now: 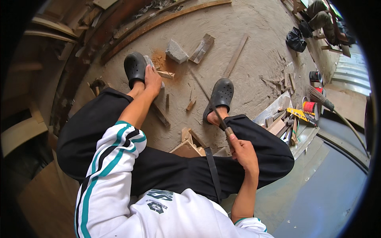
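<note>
Beside the left black clog, my left hand is closed on a short wood piece whose pale end sticks out to the right. A pale grey block shows just past the fingers; most of it is hidden. Over my right thigh, my right hand grips the wooden handle of a long, thin dark-bladed tool. Its blade slants up and left, passing in front of the right black clog, with the tip near the rough grey stone. Orange-brown dust lies beside the left hand.
A wood block and a narrow strip lie ahead on the floor. Wood scraps sit between my legs. To the right are a yellow-handled saw, paint cans, a brush broom and a person farther off.
</note>
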### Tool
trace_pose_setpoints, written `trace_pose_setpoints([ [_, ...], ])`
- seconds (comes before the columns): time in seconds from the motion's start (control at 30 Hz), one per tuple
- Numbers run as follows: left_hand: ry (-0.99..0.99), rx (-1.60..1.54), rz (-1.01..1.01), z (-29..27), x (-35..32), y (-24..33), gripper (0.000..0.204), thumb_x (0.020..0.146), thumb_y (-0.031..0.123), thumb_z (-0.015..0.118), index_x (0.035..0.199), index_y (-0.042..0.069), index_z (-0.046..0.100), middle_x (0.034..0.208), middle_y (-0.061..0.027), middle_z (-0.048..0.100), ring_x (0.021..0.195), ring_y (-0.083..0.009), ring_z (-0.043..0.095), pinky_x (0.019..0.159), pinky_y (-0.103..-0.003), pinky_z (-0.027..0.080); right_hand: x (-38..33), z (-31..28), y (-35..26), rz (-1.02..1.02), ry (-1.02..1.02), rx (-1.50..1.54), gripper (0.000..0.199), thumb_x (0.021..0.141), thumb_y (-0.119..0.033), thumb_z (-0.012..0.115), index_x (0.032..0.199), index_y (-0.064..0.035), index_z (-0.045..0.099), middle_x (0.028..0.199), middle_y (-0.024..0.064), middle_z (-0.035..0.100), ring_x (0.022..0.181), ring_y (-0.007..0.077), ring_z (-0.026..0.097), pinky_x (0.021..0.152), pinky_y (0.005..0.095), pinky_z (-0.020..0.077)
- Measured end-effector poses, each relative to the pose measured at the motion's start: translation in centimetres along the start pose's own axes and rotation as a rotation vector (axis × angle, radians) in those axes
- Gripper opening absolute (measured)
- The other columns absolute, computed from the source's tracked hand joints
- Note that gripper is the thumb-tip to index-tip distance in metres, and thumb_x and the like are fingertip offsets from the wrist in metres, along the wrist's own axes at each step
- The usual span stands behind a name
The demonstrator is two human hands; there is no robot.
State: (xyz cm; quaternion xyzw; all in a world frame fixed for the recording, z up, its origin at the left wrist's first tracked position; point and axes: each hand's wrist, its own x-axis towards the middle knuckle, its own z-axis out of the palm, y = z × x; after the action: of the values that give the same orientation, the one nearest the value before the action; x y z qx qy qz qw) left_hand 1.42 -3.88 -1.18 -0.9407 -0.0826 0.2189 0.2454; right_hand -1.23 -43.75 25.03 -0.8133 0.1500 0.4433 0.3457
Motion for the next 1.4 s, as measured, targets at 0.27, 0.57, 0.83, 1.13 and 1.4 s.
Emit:
trace_pose_setpoints([
  [0.27,0.025,-0.477,0.027,-2.8,-4.5,7.9,0.074,0.089,0.019,0.053,0.15,-0.004,0.018,0.155,-0.0306,0.016,0.145,-0.0436,0.016,0.118,-0.05,0.013,1.7,0.6,0.5,-0.202,0.248,0.041,0.057,0.093,-0.051,0.059,0.061,-0.005,0.051,0.054,-0.0038,0.044,0.048,0.0053,0.039,0.045,0.0252,0.0311],
  [0.57,0.108,-0.629,0.528,-3.9,-7.6,13.8,0.058,0.087,0.031,0.059,0.136,0.0,0.047,0.146,-0.0181,0.041,0.138,-0.0324,0.036,0.114,-0.048,0.025,1.4,2.2,0.5,-0.273,0.297,-0.103,0.057,0.091,-0.05,0.06,0.074,0.0047,0.059,0.057,0.0159,0.053,0.054,0.0247,0.056,0.054,0.0391,0.0426],
  [0.83,0.24,-0.56,0.104,-5.0,-4.2,8.1,0.082,0.085,0.034,0.064,0.147,-0.003,0.026,0.154,-0.0247,0.024,0.144,-0.04,0.021,0.117,-0.047,0.016,1.4,3.5,-0.1,-0.342,0.264,-0.175,0.056,0.09,-0.05,0.06,0.083,0.0059,0.064,0.069,0.0235,0.062,0.067,0.0391,0.064,0.063,0.0434,0.0473],
  [1.13,0.107,-0.438,0.129,-2.8,-6.1,7.9,0.073,0.087,0.03,0.059,0.147,0.0,0.031,0.154,-0.023,0.025,0.144,-0.0368,0.022,0.117,-0.048,0.016,0.9,5.6,-2.3,-0.372,0.201,-0.232,0.055,0.09,-0.049,0.06,0.087,0.0061,0.066,0.071,0.0243,0.063,0.07,0.0389,0.065,0.064,0.0435,0.0476],
  [1.4,0.279,-0.622,0.327,-0.8,-5.7,6.1,0.038,0.082,0.025,0.06,0.113,0.004,0.062,0.125,-0.0138,0.058,0.128,-0.0281,0.045,0.112,-0.046,0.026,1.5,7.8,-3.7,-0.327,0.118,-0.264,0.056,0.091,-0.05,0.058,0.084,0.0056,0.066,0.068,0.0223,0.063,0.066,0.0334,0.064,0.063,0.0415,0.0474],
])
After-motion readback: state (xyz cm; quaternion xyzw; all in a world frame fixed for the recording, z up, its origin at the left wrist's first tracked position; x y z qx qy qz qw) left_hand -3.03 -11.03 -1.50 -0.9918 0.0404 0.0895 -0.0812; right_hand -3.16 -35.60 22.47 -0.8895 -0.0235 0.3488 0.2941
